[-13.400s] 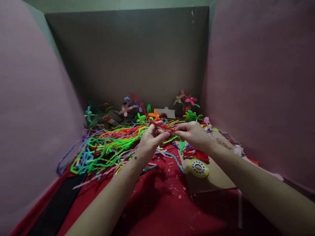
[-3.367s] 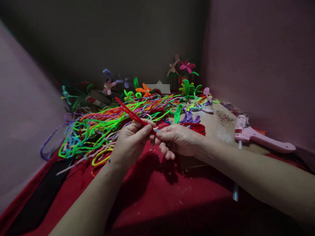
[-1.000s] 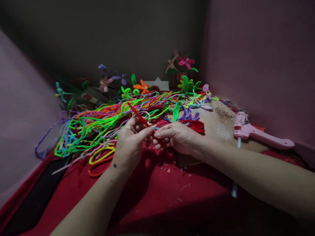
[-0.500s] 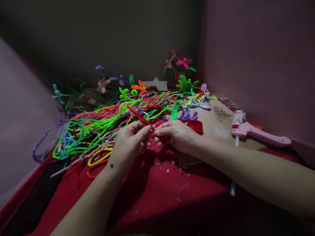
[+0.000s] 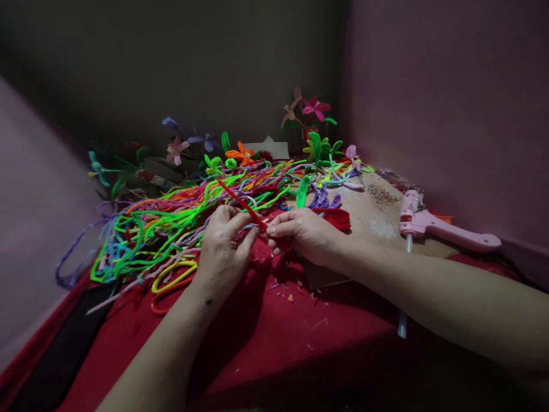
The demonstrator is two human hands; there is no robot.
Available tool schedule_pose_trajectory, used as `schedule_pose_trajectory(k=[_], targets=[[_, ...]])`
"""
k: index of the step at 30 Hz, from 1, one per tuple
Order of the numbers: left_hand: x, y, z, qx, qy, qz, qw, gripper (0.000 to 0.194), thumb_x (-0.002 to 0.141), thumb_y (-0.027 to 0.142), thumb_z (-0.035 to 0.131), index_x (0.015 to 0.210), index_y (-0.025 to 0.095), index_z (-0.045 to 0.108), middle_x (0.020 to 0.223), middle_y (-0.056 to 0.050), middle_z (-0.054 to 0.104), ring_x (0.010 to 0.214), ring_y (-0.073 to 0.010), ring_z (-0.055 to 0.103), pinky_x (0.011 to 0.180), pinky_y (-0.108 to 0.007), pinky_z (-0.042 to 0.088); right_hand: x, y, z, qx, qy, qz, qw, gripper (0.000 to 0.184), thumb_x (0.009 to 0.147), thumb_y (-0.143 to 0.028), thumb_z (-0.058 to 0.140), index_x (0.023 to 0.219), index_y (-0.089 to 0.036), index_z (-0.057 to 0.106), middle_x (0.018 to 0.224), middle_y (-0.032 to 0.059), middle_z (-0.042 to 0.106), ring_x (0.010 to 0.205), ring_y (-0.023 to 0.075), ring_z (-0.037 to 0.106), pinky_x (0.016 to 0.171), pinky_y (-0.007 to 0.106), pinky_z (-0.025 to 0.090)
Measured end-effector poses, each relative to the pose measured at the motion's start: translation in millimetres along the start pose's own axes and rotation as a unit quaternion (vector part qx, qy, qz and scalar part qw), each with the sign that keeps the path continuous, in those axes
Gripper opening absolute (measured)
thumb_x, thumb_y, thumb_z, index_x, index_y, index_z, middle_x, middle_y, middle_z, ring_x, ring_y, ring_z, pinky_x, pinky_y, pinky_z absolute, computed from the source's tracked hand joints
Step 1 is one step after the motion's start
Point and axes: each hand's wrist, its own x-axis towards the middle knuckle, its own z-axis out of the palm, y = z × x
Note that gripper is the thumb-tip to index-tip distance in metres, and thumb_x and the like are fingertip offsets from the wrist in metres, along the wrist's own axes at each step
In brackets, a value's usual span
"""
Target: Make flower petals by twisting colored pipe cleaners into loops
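A red pipe cleaner (image 5: pixel 240 201) slants up and left from between my hands, over the loose pile. My right hand (image 5: pixel 300 232) pinches its lower end between thumb and forefinger. Close beside it, my left hand (image 5: pixel 227 240) has thumb and fingers drawn together at the same pipe cleaner, just left of the right fingertips; its exact contact is partly hidden. Behind the hands spreads a heap of colourful pipe cleaners (image 5: pixel 171 212). Red looped petals (image 5: pixel 337 218) lie just beyond my right hand, near purple loops (image 5: pixel 321 197) and a green leaf shape (image 5: pixel 302 191).
A pink glue gun (image 5: pixel 454 232) with a clear glue stick rests at the right on a brown board (image 5: pixel 364 206). Finished pipe-cleaner flowers (image 5: pixel 315 107) stand along the back wall. Small scraps (image 5: pixel 283 296) dot the red cloth (image 5: pixel 266 355). A black strip (image 5: pixel 64 343) lies at left.
My left hand has turned, its knuckles rolling upward and its fingers curling in around the red pipe cleaner. The right hand keeps its pinch. The whole view has shifted slightly.
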Motion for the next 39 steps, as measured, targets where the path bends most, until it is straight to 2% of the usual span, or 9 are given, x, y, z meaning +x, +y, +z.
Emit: schedule_pose_trajectory(k=[3,6,11,21,28,34,36,37,39], targets=[[3.8,0.2,-4.7,0.009,-0.043,0.053,0.998,0.012,0.077,0.024,0.058,0.078,0.023,0.071,0.090,-0.006,0.062,0.091,-0.0239,0.052,0.081,-0.035,0.039,-0.8,-1.5,-0.5,-0.002,-0.007,0.005,1.000,0.013,0.069,-0.005,0.057,0.058,-0.011,0.057,0.051,0.0018,0.057,0.045,0.0089,0.052,0.048,0.022,0.045],[5.7,-1.4,-9.7,-0.083,-0.092,0.054,0.991,0.015,0.079,0.024,0.057,0.081,0.025,0.072,0.094,-0.006,0.067,0.092,-0.0225,0.058,0.083,-0.032,0.041,-2.0,-2.9,-1.0,-0.002,-0.014,0.011,1.000,0.012,0.069,-0.005,0.056,0.058,-0.011,0.058,0.051,0.0016,0.057,0.044,0.0088,0.052,0.048,0.021,0.046],[2.4,-2.4,-15.7,-0.157,-0.068,-0.005,0.985,0.011,0.077,0.025,0.063,0.078,0.025,0.073,0.077,-0.003,0.068,0.072,-0.0170,0.061,0.073,-0.026,0.046,-3.6,-2.7,-1.0,-0.001,-0.048,0.021,0.999,0.010,0.069,-0.006,0.056,0.059,-0.010,0.059,0.051,0.0024,0.058,0.045,0.0089,0.053,0.047,0.020,0.045],[1.3,7.4,-25.8,-0.152,-0.075,-0.061,0.984,0.006,0.073,0.020,0.064,0.074,0.020,0.070,0.073,0.001,0.069,0.067,-0.0135,0.061,0.068,-0.023,0.048,-1.2,-0.2,-3.5,0.015,-0.125,-0.015,0.992,0.005,0.067,-0.014,0.062,0.064,-0.011,0.058,0.056,0.0012,0.058,0.050,0.0094,0.054,0.051,0.022,0.047],[1.2,3.4,-30.4,-0.178,-0.129,-0.021,0.975,0.009,0.077,0.023,0.063,0.082,0.018,0.069,0.079,-0.001,0.068,0.073,-0.0141,0.062,0.068,-0.023,0.048,-3.2,-1.5,-2.7,0.011,-0.134,-0.001,0.991,0.003,0.066,-0.013,0.060,0.064,-0.012,0.057,0.054,0.0010,0.059,0.049,0.0103,0.056,0.052,0.023,0.047],[1.4,11.3,-40.3,-0.049,-0.169,0.118,0.977,0.010,0.076,0.014,0.058,0.079,0.016,0.066,0.075,-0.002,0.065,0.069,-0.0127,0.059,0.066,-0.023,0.044,-10.6,-5.6,2.0,-0.127,-0.117,-0.034,0.984,0.006,0.068,-0.015,0.059,0.064,-0.012,0.058,0.055,0.0007,0.059,0.047,0.0094,0.053,0.054,0.024,0.045],[-0.1,13.4,-40.1,-0.034,-0.168,0.099,0.980,0.009,0.072,0.014,0.058,0.074,0.015,0.066,0.070,-0.002,0.063,0.065,-0.0129,0.057,0.062,-0.024,0.042,-14.3,-6.3,3.3,-0.256,-0.093,-0.119,0.955,0.007,0.071,-0.013,0.056,0.064,-0.012,0.058,0.056,0.0001,0.057,0.050,0.0090,0.051,0.054,0.023,0.042],[-1.0,13.7,-38.8,-0.046,-0.166,0.059,0.983,0.008,0.071,0.015,0.058,0.071,0.015,0.066,0.067,-0.001,0.063,0.062,-0.0128,0.056,0.060,-0.024,0.041,-16.1,-6.1,3.6,-0.335,-0.077,-0.183,0.921,0.009,0.073,-0.012,0.054,0.065,-0.012,0.059,0.056,0.0003,0.057,0.051,0.0090,0.050,0.053,0.023,0.040],[-2.2,12.8,-33.9,-0.116,-0.179,-0.084,0.973,0.007,0.069,0.019,0.060,0.066,0.016,0.066,0.060,0.000,0.060,0.053,-0.0113,0.052,0.050,-0.023,0.038,-18.8,-4.8,3.4,-0.467,-0.043,-0.324,0.821,0.012,0.075,-0.010,0.052,0.067,-0.012,0.060,0.059,0.0019,0.058,0.054,0.0097,0.050,0.055,0.023,0.038]])
